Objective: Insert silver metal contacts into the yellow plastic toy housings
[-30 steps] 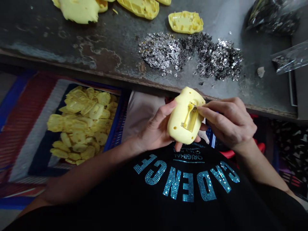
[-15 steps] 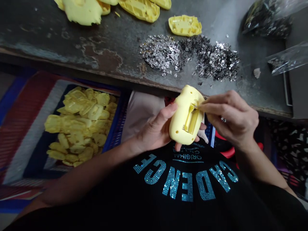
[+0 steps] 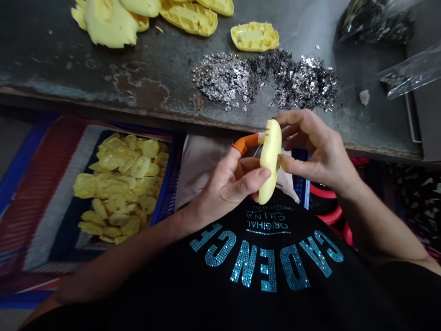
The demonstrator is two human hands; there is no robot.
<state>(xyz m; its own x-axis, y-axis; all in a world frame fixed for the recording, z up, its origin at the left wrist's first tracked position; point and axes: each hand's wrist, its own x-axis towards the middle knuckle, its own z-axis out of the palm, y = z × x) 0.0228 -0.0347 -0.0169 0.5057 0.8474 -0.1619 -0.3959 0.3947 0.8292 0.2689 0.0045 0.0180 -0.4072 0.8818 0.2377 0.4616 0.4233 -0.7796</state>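
Note:
A yellow plastic housing shell (image 3: 270,154) is turned edge-on in front of my chest, small slots showing near its upper end. My left hand (image 3: 227,186) is closed on it, thumb along the near side and an orange finger cot (image 3: 246,143) on the index finger. From the other side, my right hand (image 3: 319,151) has its fingertips at the shell's top end and its thumb against the right face. The face with the long opening is turned away from view. Beyond the hands, a pile of small shiny metal pieces (image 3: 223,78) lies on the worn metal table (image 3: 86,73).
More yellow shells (image 3: 189,19) lie at the back of the table, with a single shell half (image 3: 255,37) behind the metal pieces. A blue crate (image 3: 168,184) at lower left holds many yellow parts (image 3: 117,184). Plastic bags (image 3: 379,23) of dark metal pieces sit at right.
The shell has been turned from its slotted face to its edge. My right hand has moved from pinching at the opening to holding the shell's top and side.

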